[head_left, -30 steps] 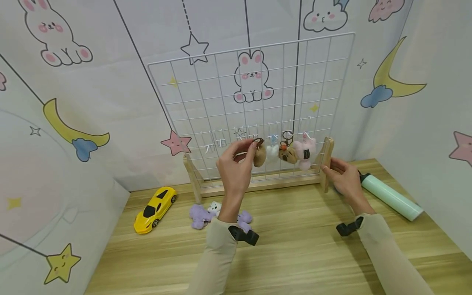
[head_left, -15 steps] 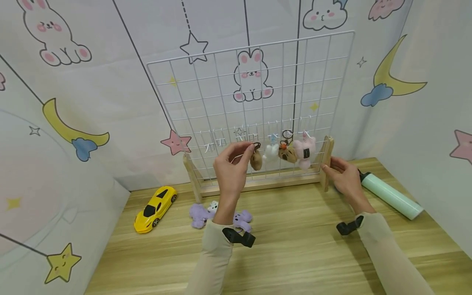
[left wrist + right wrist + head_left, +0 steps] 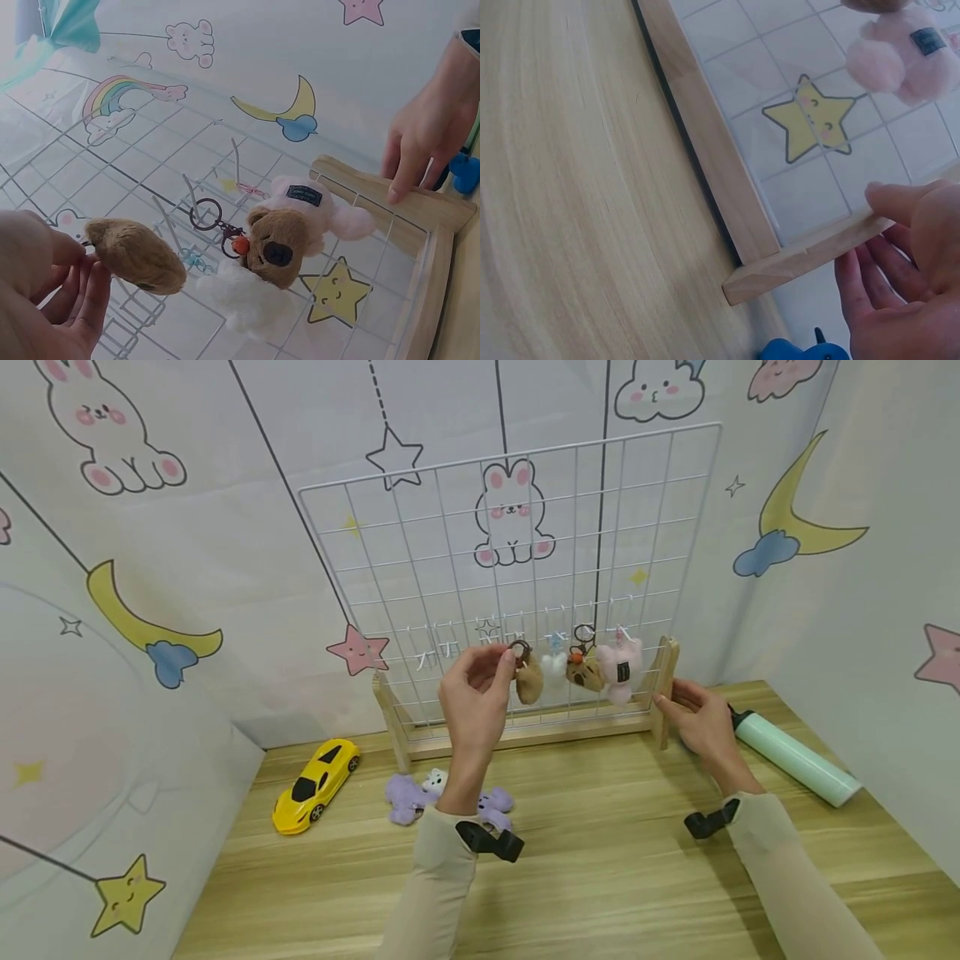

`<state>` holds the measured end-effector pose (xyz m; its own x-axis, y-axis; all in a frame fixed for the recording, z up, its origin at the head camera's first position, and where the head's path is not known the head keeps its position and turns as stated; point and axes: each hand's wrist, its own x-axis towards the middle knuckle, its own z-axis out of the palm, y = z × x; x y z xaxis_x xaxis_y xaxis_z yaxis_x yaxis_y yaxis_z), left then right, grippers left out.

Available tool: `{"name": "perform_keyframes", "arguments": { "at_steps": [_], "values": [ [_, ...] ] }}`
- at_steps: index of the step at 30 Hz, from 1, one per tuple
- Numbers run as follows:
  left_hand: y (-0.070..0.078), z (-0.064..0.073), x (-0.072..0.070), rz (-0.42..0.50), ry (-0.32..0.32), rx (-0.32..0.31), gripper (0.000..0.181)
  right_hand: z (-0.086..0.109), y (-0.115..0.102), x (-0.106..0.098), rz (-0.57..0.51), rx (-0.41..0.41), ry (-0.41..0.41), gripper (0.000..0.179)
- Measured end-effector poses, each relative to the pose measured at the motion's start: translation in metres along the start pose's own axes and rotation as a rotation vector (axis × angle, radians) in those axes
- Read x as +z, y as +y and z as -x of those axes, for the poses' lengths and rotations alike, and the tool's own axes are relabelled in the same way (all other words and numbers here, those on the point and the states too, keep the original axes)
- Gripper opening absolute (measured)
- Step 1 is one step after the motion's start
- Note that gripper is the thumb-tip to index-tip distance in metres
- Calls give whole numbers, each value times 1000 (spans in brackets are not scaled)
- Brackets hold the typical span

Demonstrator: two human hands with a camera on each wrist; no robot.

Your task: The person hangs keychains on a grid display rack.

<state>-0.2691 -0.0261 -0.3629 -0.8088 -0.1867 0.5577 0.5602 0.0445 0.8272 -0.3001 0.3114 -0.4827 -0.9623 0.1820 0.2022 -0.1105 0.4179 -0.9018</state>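
Note:
My left hand [image 3: 476, 697] pinches the dark ring of a brown plush keychain [image 3: 529, 683] between thumb and fingers, in front of the white wire grid rack. In the left wrist view the brown plush [image 3: 139, 251] hangs beside the fingertips, its face turned away. To its right, a white plush keychain [image 3: 553, 670], a brown one with an orange bell [image 3: 585, 675] and a pink one with a black label [image 3: 621, 670] hang on the rack's hooks. My right hand [image 3: 701, 718] grips the wooden end support [image 3: 810, 255] of the rack, thumb on one side, fingers on the other.
Several white hooks [image 3: 425, 660] line the grid left of the hand. A yellow toy car [image 3: 315, 787] stands at the left. Purple plush toys [image 3: 405, 799] and a small white one [image 3: 436, 779] lie under the left forearm. A mint-green cylinder [image 3: 798, 758] lies at the right.
The left hand shifted slightly left, then back right, with the brown keychain swinging and turning; its dark ring now shows more. The right hand stays on the wooden support.

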Motion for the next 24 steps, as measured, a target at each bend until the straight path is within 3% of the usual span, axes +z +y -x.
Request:
{"name": "perform_keyframes", "arguments": {
  "at_steps": [11, 17, 24],
  "values": [
    [-3, -5, 10, 98, 67, -58, 16, 1, 1, 0, 10, 0, 10, 71],
    [-3, -6, 13, 72, 99, -62, 16, 1, 1, 0, 8, -4, 8, 71],
    [-2, -6, 14, 20, 121, -27, 14, 1, 1, 0, 3, -4, -1, 71]
  ]
}}
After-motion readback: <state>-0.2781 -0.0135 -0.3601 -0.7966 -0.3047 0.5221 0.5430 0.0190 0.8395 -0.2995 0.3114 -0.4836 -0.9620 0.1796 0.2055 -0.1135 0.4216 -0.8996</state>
